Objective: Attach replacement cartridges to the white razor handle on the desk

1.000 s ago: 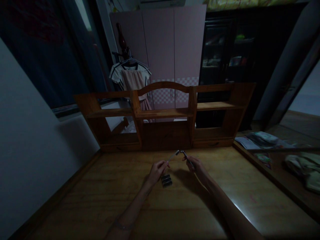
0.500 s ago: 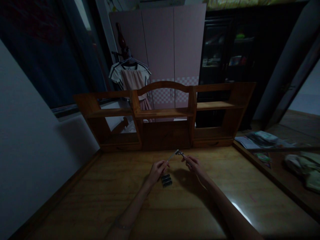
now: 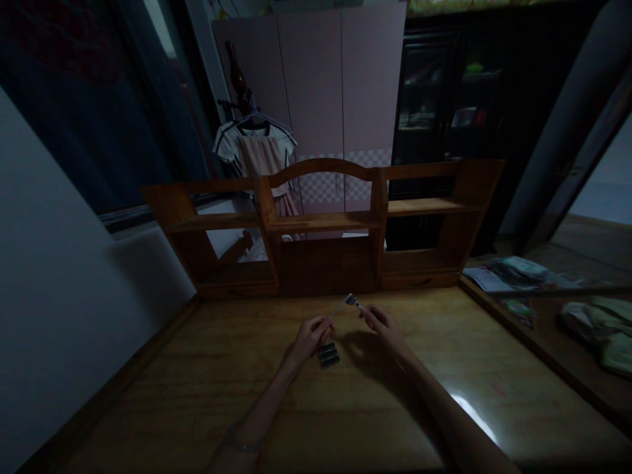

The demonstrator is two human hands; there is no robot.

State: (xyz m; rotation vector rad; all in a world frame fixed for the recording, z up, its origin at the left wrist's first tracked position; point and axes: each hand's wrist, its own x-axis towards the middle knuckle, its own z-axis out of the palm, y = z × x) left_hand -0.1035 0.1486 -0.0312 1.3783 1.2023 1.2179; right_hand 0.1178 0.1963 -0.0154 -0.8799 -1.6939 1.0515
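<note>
Both hands are raised a little above a wooden desk [image 3: 197, 395] in dim light. My left hand [image 3: 310, 336] is closed on the lower end of a thin silvery handle that looks like a razor [image 3: 342, 306]. The handle slants up and to the right. My right hand [image 3: 379, 324] pinches at the razor's head end, fingers together. On the desk just under the left hand lies a small dark pack of ribbed pieces [image 3: 328, 355], perhaps blade cartridges.
A wooden shelf unit [image 3: 323, 224] with open compartments stands along the desk's far edge. A white wall [image 3: 54, 283] borders the left side. Papers [image 3: 513, 273] and cloth [image 3: 597, 329] lie to the right. A pink wardrobe [image 3: 316, 92] and hanging clothes [image 3: 257, 155] stand behind.
My right hand has closed in toward the tip of the handle, and the second metal piece that stuck out from it a second ago no longer shows. The left hand has stayed put.
</note>
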